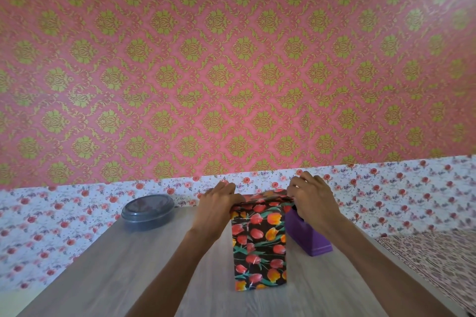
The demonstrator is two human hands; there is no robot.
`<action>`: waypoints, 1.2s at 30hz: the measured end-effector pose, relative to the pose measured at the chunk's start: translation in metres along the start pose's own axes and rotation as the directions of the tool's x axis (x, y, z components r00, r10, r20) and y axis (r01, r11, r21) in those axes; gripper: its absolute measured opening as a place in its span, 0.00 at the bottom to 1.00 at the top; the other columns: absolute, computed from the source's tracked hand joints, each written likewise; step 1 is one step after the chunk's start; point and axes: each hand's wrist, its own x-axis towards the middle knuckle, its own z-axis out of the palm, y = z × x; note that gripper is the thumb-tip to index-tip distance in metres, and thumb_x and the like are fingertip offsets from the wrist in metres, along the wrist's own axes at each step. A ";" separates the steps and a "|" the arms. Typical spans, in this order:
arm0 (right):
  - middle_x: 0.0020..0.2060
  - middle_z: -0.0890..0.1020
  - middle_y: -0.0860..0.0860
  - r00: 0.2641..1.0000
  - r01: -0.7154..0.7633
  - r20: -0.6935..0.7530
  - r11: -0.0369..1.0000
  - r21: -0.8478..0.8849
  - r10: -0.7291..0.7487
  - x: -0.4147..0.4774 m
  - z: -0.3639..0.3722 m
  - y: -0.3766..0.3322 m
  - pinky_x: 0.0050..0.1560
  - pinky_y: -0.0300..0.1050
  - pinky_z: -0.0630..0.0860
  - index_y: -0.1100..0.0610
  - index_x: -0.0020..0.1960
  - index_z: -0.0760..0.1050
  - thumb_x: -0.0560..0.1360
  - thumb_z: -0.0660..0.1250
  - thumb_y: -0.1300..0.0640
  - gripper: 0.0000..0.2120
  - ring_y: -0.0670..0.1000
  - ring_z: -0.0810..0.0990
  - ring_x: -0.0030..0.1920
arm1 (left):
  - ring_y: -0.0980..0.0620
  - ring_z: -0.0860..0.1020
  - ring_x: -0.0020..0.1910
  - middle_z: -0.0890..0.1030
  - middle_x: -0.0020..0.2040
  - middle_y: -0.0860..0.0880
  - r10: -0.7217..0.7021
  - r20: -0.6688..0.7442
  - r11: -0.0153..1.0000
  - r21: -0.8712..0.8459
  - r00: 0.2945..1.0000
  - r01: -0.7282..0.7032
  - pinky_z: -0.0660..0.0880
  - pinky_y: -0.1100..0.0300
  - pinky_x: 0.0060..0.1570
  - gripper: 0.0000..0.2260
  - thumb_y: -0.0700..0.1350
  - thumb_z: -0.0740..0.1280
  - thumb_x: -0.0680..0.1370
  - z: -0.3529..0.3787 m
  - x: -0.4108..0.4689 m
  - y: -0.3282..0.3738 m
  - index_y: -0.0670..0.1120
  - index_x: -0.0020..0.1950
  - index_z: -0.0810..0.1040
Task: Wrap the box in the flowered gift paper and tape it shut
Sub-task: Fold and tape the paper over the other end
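Note:
The box stands upright in the middle of the wooden table, covered in black gift paper printed with red and orange tulips. Its top end has loose paper folded over. My left hand grips the paper at the top left corner, fingers curled over the edge. My right hand pinches the paper at the top right corner. A purple tape dispenser sits right behind the box on its right side, partly hidden by my right hand and forearm.
A round grey lidded container rests near the table's far left corner. A flowered white cloth covers the surface behind and left of the table. A patterned fabric lies to the right. A pink damask wall rises behind.

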 end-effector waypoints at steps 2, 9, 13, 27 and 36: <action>0.33 0.81 0.47 1.000 -0.012 0.022 1.000 -0.015 0.012 0.001 -0.001 -0.003 0.39 0.50 0.80 0.54 0.34 0.82 0.48 0.81 0.70 0.19 0.53 0.79 0.39 | 0.57 0.67 0.35 0.69 0.34 0.58 0.017 0.000 1.000 0.021 1.000 -0.017 0.63 0.64 0.28 0.06 0.57 0.74 0.70 -0.002 -0.001 0.000 0.58 0.45 0.84; 0.37 0.82 0.48 0.999 0.038 -0.003 0.999 0.014 -0.038 -0.010 0.004 -0.005 0.39 0.48 0.79 0.53 0.42 0.83 0.49 0.83 0.68 0.25 0.52 0.80 0.39 | 0.55 0.72 0.36 0.72 0.37 0.56 0.062 0.100 0.998 0.010 0.993 -0.063 0.67 0.64 0.31 0.06 0.51 0.76 0.72 -0.004 0.000 -0.005 0.57 0.47 0.84; 0.40 0.83 0.47 0.998 0.058 -0.007 0.997 0.043 -0.058 -0.013 0.003 -0.005 0.41 0.46 0.79 0.52 0.46 0.84 0.51 0.82 0.69 0.26 0.52 0.80 0.41 | 0.51 0.76 0.49 0.76 0.49 0.52 0.078 0.216 0.996 0.030 0.973 -0.087 0.75 0.58 0.45 0.13 0.40 0.67 0.78 -0.011 0.005 -0.003 0.53 0.60 0.79; 0.45 0.83 0.48 0.998 0.063 0.002 0.988 0.144 -0.064 -0.019 -0.006 -0.003 0.49 0.46 0.79 0.54 0.46 0.84 0.59 0.80 0.67 0.18 0.51 0.79 0.49 | 0.55 0.70 0.50 0.71 0.51 0.54 -0.063 0.245 0.930 -0.338 0.967 0.147 0.72 0.60 0.48 0.16 0.57 0.62 0.81 -0.005 -0.004 0.042 0.56 0.68 0.75; 0.41 0.82 0.47 0.987 0.110 0.103 0.986 0.129 -0.124 -0.030 -0.005 -0.003 0.44 0.48 0.79 0.53 0.45 0.84 0.56 0.79 0.69 0.20 0.51 0.78 0.46 | 0.52 0.71 0.64 0.75 0.63 0.54 -0.080 0.164 0.955 -0.270 0.983 0.123 0.69 0.50 0.66 0.16 0.56 0.58 0.82 0.001 -0.014 0.049 0.56 0.68 0.75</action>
